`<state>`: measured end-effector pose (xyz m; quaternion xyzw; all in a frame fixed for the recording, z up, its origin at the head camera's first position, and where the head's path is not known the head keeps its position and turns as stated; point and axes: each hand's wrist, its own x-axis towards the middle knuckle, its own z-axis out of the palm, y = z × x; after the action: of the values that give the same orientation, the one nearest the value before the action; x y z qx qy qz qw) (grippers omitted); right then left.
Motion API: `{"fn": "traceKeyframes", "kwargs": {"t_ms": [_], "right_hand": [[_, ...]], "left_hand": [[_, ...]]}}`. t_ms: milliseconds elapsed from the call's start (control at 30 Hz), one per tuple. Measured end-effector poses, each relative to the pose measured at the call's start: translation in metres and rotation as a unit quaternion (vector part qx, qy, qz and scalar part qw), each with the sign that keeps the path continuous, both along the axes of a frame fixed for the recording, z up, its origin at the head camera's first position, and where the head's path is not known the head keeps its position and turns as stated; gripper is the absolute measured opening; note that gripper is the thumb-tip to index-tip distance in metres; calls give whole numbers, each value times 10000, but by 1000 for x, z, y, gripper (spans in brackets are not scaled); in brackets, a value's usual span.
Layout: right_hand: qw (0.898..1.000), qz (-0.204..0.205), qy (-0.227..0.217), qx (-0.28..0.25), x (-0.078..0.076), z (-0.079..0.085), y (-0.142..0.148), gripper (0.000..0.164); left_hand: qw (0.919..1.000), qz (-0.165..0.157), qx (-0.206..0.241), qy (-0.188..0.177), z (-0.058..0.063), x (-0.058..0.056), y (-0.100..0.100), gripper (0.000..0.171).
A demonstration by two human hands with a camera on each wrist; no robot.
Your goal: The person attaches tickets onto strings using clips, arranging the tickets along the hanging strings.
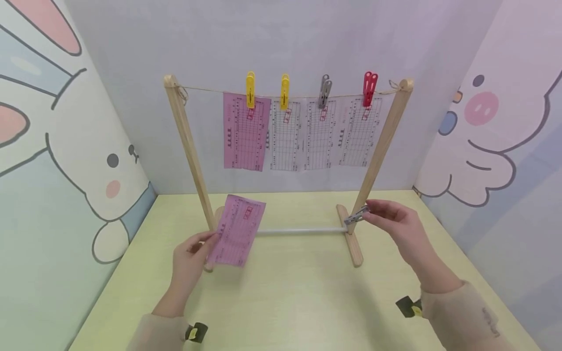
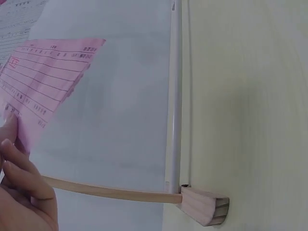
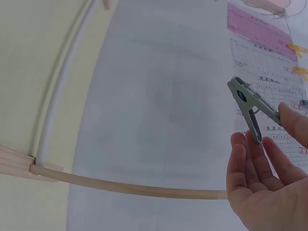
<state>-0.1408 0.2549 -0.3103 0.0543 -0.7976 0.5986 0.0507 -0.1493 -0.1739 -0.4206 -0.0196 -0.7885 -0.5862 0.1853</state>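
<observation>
My left hand (image 1: 190, 258) pinches a pink printed slip (image 1: 239, 231) by its left edge, in front of the rack's left post. In the left wrist view, thumb and fingers grip the slip (image 2: 45, 77) near its lower corner. My right hand (image 1: 401, 234) holds a grey clothespin (image 1: 357, 214) by its handles, near the foot of the right post; in the right wrist view the clothespin (image 3: 248, 103) points away from the fingers. Behind, a string carries a pink slip (image 1: 246, 141) under a yellow clothespin (image 1: 250, 90) and several white slips (image 1: 285, 141) under more clothespins.
The string runs between a left wooden post (image 1: 189, 151) and a right wooden post (image 1: 384, 146). A white bar (image 1: 298, 230) joins their feet low down. All stands on a pale yellow table (image 1: 290, 302), with walls bearing cartoon animals on either side.
</observation>
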Motion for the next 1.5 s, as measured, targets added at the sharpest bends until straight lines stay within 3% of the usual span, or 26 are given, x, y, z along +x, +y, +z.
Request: {"fn": "traceKeyframes", "kwargs": {"t_ms": [233, 700, 933, 1100, 1333, 1500], "right_hand": [[9983, 185, 48, 559, -3, 22, -10, 47], [9913, 573, 418, 1109, -12, 63, -34, 40], [9902, 884, 565, 924, -18, 77, -49, 39], [9864, 1048, 678, 1066, -23, 92, -60, 38], [9784, 1343, 1027, 1192, -33, 113, -77, 36], [9780, 1296, 1077, 1227, -41, 127, -88, 35]], "left_hand": [[9999, 23, 110, 73, 17, -4, -2, 17], [9998, 90, 156, 56, 40, -9, -6, 21], [9996, 175, 204, -5, 52, -14, -7, 26], [9996, 246, 150, 68, 60, -19, -8, 26], [9982, 320, 439, 269, 68, -25, -8, 27], [9968, 351, 600, 394, 74, -30, -5, 29]]}}
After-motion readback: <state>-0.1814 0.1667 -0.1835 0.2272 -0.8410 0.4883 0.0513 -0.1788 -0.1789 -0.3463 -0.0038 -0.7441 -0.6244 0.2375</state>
